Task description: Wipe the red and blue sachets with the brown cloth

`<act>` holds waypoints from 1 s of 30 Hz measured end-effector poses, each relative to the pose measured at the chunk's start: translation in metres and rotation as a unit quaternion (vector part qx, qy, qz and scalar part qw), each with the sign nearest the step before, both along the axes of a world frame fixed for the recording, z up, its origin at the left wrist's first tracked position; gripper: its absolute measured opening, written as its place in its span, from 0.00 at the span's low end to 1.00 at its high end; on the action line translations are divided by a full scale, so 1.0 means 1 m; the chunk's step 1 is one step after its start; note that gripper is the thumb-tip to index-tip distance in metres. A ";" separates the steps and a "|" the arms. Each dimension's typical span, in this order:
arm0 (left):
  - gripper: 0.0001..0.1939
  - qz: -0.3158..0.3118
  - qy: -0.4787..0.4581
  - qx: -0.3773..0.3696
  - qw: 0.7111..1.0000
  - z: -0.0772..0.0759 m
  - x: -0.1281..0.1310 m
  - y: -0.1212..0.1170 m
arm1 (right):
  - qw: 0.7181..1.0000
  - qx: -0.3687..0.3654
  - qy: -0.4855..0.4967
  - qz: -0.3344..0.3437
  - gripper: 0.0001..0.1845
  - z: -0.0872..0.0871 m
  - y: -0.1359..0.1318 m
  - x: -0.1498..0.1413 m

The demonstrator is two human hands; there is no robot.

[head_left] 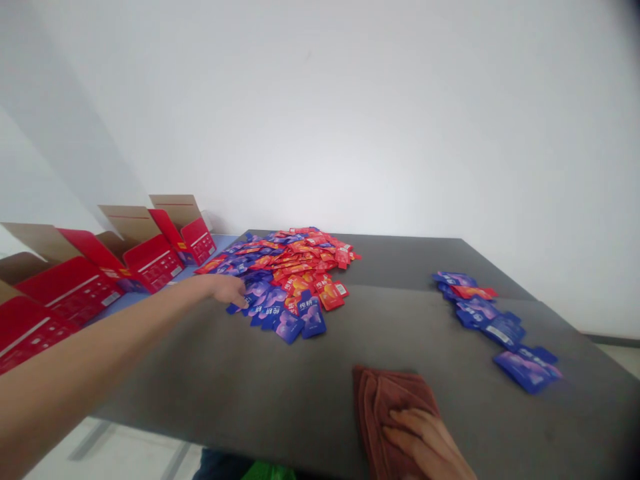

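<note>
My left hand (229, 291) reaches to the near left edge of a heap of small packets, its bent fingertips against the blue packets. Most of its fingers are hidden, so whether it grips one I cannot tell. Several blue packets (311, 315) printed with purple fruit are fanned out beside it, while red packets (327, 292) lie mixed in and higher on the heap. Near the front edge, my right hand (425, 437) rests on a folded brown cloth (377, 400), its fingers bent and pressed into the fabric. Its thumb is out of sight.
Open red cartons (150, 263) stand in a row on a blue surface (220, 241) along the left. Toward the right side of the dark table (400, 320), a loose line of blue packets (530, 367) includes one red packet (473, 292). A white wall (375, 133) rises behind.
</note>
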State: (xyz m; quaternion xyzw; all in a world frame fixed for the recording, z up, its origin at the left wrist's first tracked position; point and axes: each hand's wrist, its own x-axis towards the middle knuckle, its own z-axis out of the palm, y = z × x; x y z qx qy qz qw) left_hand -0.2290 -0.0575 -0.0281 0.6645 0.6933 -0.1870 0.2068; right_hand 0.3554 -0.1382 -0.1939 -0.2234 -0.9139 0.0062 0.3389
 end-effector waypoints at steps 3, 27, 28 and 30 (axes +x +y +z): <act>0.22 -0.013 -0.007 -0.010 1.000 -0.003 0.008 0.002 | 1.000 -0.015 0.009 0.003 0.23 0.001 -0.002 -0.002; 0.30 0.021 0.113 0.093 0.989 -0.022 0.023 0.009 | 0.999 -0.033 0.020 0.000 0.25 0.009 -0.007 -0.005; 0.29 0.022 0.117 0.095 0.988 -0.022 0.024 0.010 | 0.999 -0.038 0.018 -0.004 0.26 0.010 -0.008 -0.006; 0.24 0.025 0.124 0.098 0.987 -0.023 0.025 0.012 | 0.999 -0.048 0.018 -0.012 0.28 0.011 -0.011 -0.006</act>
